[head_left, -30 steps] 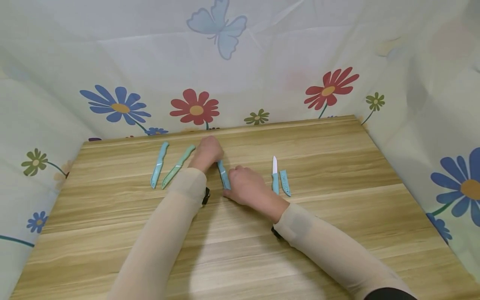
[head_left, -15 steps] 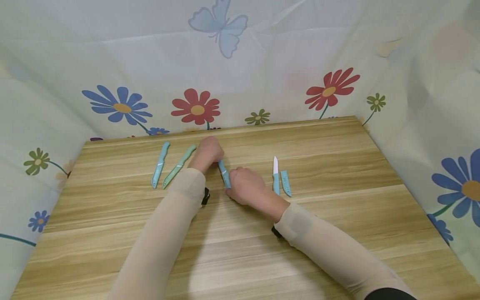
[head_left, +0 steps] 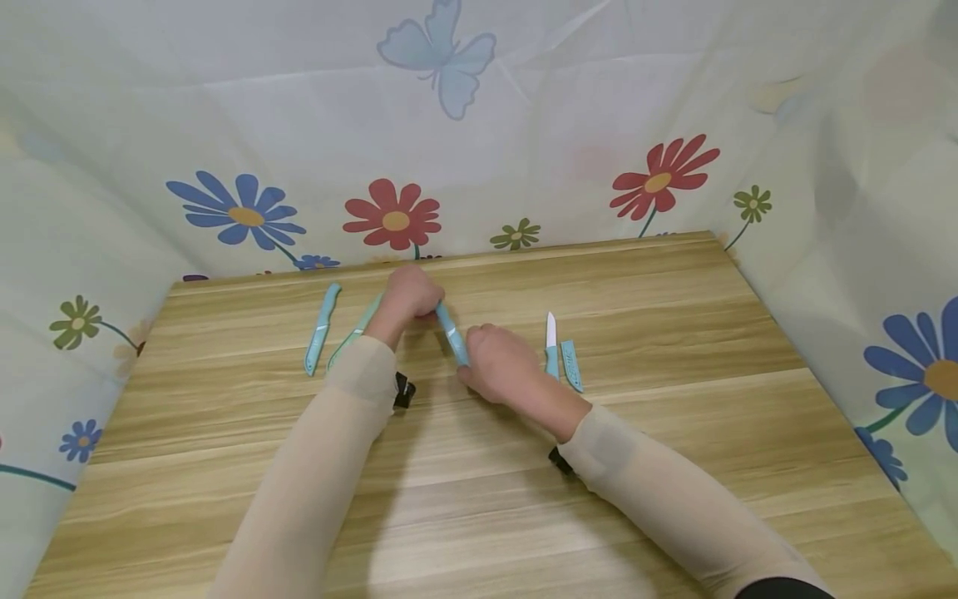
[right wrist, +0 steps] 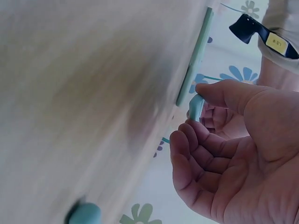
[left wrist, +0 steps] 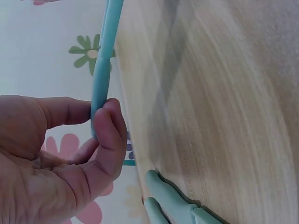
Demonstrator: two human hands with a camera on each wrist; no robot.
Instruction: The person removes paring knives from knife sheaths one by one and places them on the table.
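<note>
A light-blue sheathed knife (head_left: pixel 452 333) is stretched slantwise between both hands, raised off the table. My left hand (head_left: pixel 410 293) grips its handle end, fingers curled round it in the left wrist view. At the opposite, sheath end, my right hand (head_left: pixel 503 363) pinches it between thumb and fingertips, which cover the tip. To the left lie another blue sheathed knife (head_left: pixel 322 330) and a green sheathed knife (head_left: pixel 369 314), the latter partly hidden by the left wrist. Right of my right hand lies an unsheathed blue-handled knife (head_left: pixel 551 359), its pale blade pointing away, beside its loose blue sheath (head_left: pixel 572 366).
The wood-grain table (head_left: pixel 464 499) ends at the back against a white curtain (head_left: pixel 524 150) printed with flowers and a butterfly. The curtain also hangs along both sides. A black wrist strap piece (head_left: pixel 404 389) sits at the left sleeve's cuff.
My left hand has shifted slightly left and back, my right hand slightly right. More of the held knife shows between them, and the left wrist now covers more of the green knife.
</note>
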